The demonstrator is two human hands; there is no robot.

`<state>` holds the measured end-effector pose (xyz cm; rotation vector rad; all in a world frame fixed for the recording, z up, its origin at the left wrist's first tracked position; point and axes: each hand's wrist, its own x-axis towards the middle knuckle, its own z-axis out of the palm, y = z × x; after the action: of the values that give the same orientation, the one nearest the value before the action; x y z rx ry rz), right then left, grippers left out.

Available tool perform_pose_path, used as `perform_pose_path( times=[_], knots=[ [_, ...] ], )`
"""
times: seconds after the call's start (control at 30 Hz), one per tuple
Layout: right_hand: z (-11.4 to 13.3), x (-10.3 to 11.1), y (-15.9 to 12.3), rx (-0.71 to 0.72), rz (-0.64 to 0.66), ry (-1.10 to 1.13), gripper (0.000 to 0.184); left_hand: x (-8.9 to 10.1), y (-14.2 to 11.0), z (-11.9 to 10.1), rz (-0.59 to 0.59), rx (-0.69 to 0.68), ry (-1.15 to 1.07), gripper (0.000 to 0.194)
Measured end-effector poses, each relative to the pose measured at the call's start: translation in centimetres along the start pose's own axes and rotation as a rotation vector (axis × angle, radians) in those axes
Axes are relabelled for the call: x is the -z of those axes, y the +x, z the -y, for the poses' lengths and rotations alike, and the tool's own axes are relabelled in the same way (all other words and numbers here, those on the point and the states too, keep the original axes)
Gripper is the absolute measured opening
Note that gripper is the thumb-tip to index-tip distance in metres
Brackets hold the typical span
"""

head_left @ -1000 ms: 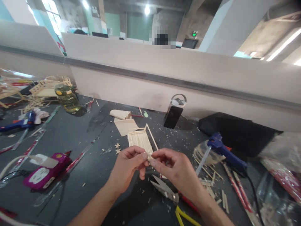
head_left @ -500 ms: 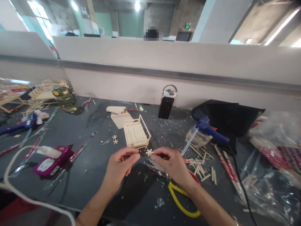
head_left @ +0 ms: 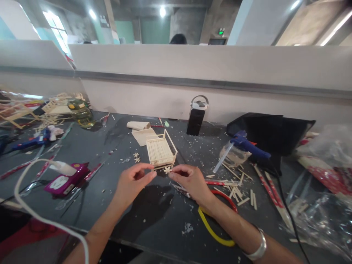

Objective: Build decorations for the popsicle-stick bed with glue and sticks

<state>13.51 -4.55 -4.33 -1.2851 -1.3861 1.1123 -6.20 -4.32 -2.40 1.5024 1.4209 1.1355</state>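
My right hand [head_left: 189, 179] pinches a small pale wooden snowflake-shaped piece [head_left: 167, 170] between thumb and fingertips. Facing it from the left, my left hand [head_left: 136, 179] has thumb and forefinger brought close together; whatever is between the tips is too small to make out. Just beyond both hands stands a miniature bed made of wooden sticks [head_left: 160, 149], with a raised rail on its right side. Two similar snowflake pieces [head_left: 136, 157] lie left of the bed. Scissors with a red and yellow handle [head_left: 216, 231] lie partly under my right forearm.
A blue glue gun [head_left: 247, 145] rests on a clear container at right, near loose sticks [head_left: 235, 192] and plastic bags [head_left: 321, 168]. A black phone-like device [head_left: 195, 122] stands behind. At left are a purple power strip [head_left: 67, 179], white cable and bottle [head_left: 81, 114].
Both hands have shifted slightly forward and left, carrying the snowflake piece closer to the near edge of the bed. The camera view has moved slightly.
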Motion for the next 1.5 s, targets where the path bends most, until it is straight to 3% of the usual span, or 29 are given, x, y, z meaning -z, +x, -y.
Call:
perform_pose_path(
  times=[0.17, 0.5, 0.83, 1.03, 1.17, 1.33, 1.5],
  knots=[
    [0.2, -1.0, -0.1, 0.044, 0.028, 0.003, 0.011, -0.9, 0.1, 0.0, 0.111, 0.025, -0.043, 0.024],
    [0.5, -0.3, 0.6, 0.172, 0.045, -0.126, 0.018, -1.4, 0.4, 1.5, 0.042, 0.002, -0.034, 0.02],
    [1.1, -0.2, 0.9, 0.363, -0.024, -0.259, 0.007, -2.1, 1.1, 1.5, 0.114, -0.071, -0.01, 0.021],
    [0.2, -0.1, 1.8, 0.392, -0.152, -0.334, 0.009, -0.2, 3.2, 1.5, -0.067, -0.305, 0.224, 0.021],
    [-0.5, -0.4, 2.3, 0.374, -0.201, -0.386, 0.011, 0.3, 4.7, 1.7, 0.052, -0.418, 0.391, 0.033],
    [-0.9, -0.7, 2.6, 0.375, -0.206, -0.425, 0.01, -0.4, 5.3, 1.4, 0.199, -0.376, 0.505, 0.047],
    [-0.8, -0.8, 2.9, 0.4, -0.188, -0.438, 0.011, -1.0, 5.7, 0.6, 0.242, -0.32, 0.563, 0.056]
  ],
)
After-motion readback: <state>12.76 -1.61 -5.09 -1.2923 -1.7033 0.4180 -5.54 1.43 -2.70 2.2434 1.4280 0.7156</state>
